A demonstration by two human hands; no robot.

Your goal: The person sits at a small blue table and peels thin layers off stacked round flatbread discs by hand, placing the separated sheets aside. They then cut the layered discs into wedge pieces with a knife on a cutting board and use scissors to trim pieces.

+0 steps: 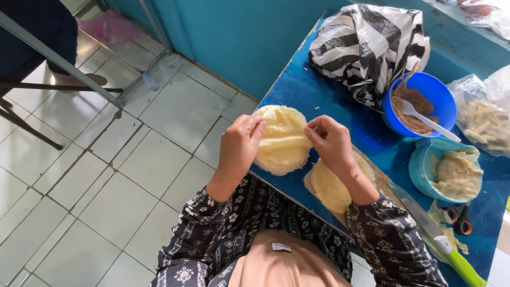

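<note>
left hand [240, 142]: fingertips pinched on top wrapper [281, 139] | right hand [330, 141]: pinching same wrapper's other side | wrapper stack [280, 159]: near edge of blue table [329, 95], by its left corner | second stack [332, 187]: beside, under right wrist

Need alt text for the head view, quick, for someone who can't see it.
Two bare hands, left hand and right hand, pinch a pale round wrapper at the edge of a blue table. A blue bowl of brown filling with a white spoon sits nearby.
</note>
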